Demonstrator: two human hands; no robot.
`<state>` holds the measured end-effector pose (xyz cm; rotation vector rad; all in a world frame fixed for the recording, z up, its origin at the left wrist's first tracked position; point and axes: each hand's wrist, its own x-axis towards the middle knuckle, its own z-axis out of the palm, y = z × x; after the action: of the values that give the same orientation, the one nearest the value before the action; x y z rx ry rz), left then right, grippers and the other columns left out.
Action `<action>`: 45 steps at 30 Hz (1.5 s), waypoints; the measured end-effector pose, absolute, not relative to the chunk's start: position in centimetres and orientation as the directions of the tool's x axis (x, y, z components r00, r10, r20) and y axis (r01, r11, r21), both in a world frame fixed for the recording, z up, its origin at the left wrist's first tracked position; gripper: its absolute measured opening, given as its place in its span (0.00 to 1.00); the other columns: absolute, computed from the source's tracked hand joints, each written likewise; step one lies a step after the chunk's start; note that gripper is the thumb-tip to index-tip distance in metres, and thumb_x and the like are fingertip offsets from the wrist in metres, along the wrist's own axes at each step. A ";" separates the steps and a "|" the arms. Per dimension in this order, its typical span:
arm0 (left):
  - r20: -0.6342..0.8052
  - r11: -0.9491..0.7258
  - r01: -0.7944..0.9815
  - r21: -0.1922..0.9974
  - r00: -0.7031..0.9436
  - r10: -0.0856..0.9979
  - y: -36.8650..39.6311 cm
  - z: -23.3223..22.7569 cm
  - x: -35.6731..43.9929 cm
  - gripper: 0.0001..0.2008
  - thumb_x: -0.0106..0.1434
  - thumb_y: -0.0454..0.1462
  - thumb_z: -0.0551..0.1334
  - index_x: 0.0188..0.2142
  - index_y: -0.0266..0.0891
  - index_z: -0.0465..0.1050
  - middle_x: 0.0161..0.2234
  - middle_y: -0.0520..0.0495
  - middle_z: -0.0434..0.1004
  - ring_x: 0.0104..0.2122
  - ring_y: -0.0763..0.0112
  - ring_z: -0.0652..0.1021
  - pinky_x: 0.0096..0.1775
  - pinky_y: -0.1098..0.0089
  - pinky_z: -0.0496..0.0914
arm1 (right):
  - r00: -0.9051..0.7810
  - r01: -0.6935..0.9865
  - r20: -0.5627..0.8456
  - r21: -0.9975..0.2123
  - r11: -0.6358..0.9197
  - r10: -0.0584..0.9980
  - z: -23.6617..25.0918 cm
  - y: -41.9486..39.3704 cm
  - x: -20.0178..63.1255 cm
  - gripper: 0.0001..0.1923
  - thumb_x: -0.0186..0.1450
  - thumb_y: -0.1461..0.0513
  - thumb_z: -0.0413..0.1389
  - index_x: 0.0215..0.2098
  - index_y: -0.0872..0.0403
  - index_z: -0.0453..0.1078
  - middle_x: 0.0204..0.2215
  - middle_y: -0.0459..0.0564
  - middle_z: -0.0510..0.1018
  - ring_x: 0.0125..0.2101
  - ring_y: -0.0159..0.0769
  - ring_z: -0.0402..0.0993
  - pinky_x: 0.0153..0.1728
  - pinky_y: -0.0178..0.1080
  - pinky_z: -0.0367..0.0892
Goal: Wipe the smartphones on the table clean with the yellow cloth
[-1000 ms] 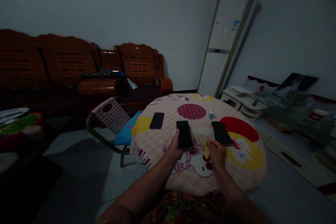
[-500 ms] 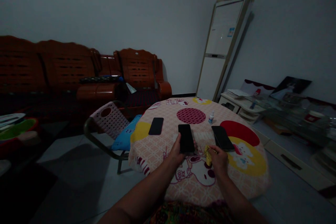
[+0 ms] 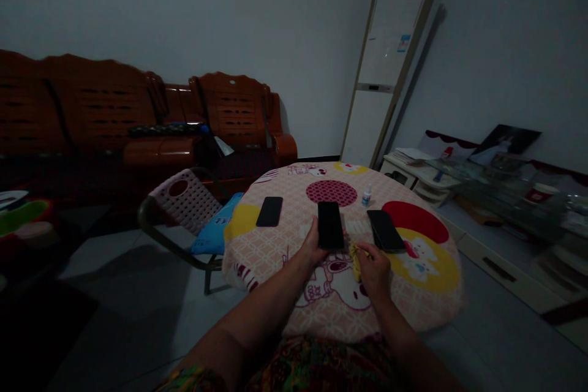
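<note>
My left hand (image 3: 314, 247) is closed round a black smartphone (image 3: 331, 225), its dark screen tilted up toward me above the table. Just right of it, my right hand (image 3: 374, 266) pinches a crumpled yellow cloth (image 3: 355, 261), which hangs apart from the phone. A second dark phone (image 3: 386, 231) lies on the tablecloth beyond my right hand. Farther left lies a third phone (image 3: 269, 211) with a reddish edge. Behind the held phone stands a small white bottle (image 3: 366, 195) with a blue label. A pale, flat item (image 3: 359, 231) lies partly hidden between the phones.
The round table (image 3: 294, 187) wears a patterned cloth. At its left is a woven chair (image 3: 188, 202) with a blue cushion (image 3: 215, 229). Wooden sofas (image 3: 234, 110) line the wall, a tall air conditioner (image 3: 381, 67) fills the corner, and a glass-topped cabinet (image 3: 487, 187) stands right.
My left hand has shifted slightly right and up in view with the phone. The cloth in my right hand has come a little closer to it. The whole view has tilted slightly.
</note>
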<state>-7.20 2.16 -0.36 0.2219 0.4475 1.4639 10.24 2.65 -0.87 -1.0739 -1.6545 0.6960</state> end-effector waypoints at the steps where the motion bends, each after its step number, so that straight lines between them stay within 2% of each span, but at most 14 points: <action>1: -0.155 0.107 -0.907 0.407 0.046 0.987 2.1 -0.4 -7.2 0.38 0.64 0.60 0.44 0.47 0.27 0.72 0.35 0.32 0.78 0.35 0.56 0.79 0.39 0.57 0.73 | -0.115 0.319 0.457 -0.824 0.469 0.882 -0.7 2.4 10.2 0.13 0.58 0.57 0.53 0.32 0.55 0.77 0.33 0.53 0.80 0.35 0.41 0.75 0.37 0.38 0.68; 9: -0.147 0.108 -0.905 0.412 0.051 0.988 2.3 -0.9 -7.0 0.38 0.63 0.60 0.46 0.47 0.28 0.72 0.36 0.33 0.78 0.34 0.56 0.79 0.41 0.56 0.72 | -0.161 0.299 0.584 -0.739 0.603 0.795 0.0 3.2 9.2 0.11 0.61 0.61 0.50 0.34 0.54 0.75 0.33 0.51 0.78 0.36 0.38 0.74 0.38 0.38 0.67; 13: -0.176 0.066 -0.914 0.401 -0.006 0.984 2.7 -0.6 -7.1 0.36 0.64 0.59 0.46 0.46 0.28 0.73 0.36 0.36 0.79 0.35 0.58 0.79 0.43 0.59 0.71 | -0.181 0.317 0.646 -0.675 0.666 0.741 1.0 4.3 7.7 0.11 0.62 0.63 0.49 0.34 0.54 0.74 0.32 0.51 0.77 0.35 0.38 0.73 0.38 0.38 0.67; 17: -0.190 0.028 -0.928 0.372 -0.047 0.981 2.7 -0.1 -7.5 0.36 0.65 0.59 0.44 0.46 0.29 0.73 0.36 0.37 0.79 0.35 0.59 0.79 0.44 0.60 0.71 | -0.241 0.348 0.655 -0.631 0.693 0.717 0.9 4.9 5.8 0.12 0.63 0.64 0.49 0.36 0.54 0.74 0.31 0.51 0.76 0.34 0.37 0.73 0.36 0.37 0.67; 23: -0.182 0.008 -0.936 0.352 -0.060 0.982 2.6 -0.3 -7.9 0.37 0.65 0.59 0.43 0.49 0.28 0.71 0.36 0.37 0.78 0.35 0.60 0.78 0.43 0.61 0.70 | -0.303 0.340 0.664 -0.595 0.728 0.684 -0.2 4.3 5.0 0.13 0.64 0.63 0.49 0.41 0.54 0.75 0.34 0.53 0.75 0.36 0.37 0.73 0.40 0.38 0.68; 31: -0.192 -0.036 -0.945 0.326 -0.104 0.976 2.8 -0.3 -7.9 0.38 0.65 0.59 0.43 0.50 0.29 0.71 0.36 0.36 0.78 0.34 0.59 0.78 0.43 0.58 0.71 | -0.164 0.362 0.683 -0.629 0.688 0.712 0.3 3.7 6.8 0.11 0.63 0.63 0.51 0.39 0.55 0.74 0.34 0.52 0.77 0.36 0.38 0.74 0.39 0.39 0.68; 37: -0.212 -0.066 -0.950 0.306 -0.136 0.968 2.7 -0.5 -8.0 0.36 0.67 0.57 0.41 0.48 0.27 0.71 0.34 0.36 0.78 0.32 0.60 0.79 0.40 0.60 0.72 | -0.204 0.325 0.747 -0.558 0.764 0.633 0.0 2.8 6.4 0.11 0.63 0.65 0.51 0.41 0.54 0.73 0.35 0.52 0.77 0.37 0.38 0.74 0.39 0.40 0.69; 45: -0.226 -0.092 -0.954 0.286 -0.160 0.961 2.7 -0.3 -7.9 0.34 0.68 0.55 0.42 0.53 0.29 0.67 0.37 0.36 0.78 0.36 0.60 0.80 0.41 0.59 0.73 | -0.184 0.341 0.758 -0.548 0.764 0.625 0.0 2.8 6.6 0.09 0.62 0.66 0.51 0.37 0.54 0.73 0.32 0.51 0.76 0.35 0.37 0.73 0.37 0.39 0.69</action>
<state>-7.92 2.67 -0.29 0.0217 0.4207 1.6797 6.59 2.78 0.00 -0.7524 -1.7930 0.3040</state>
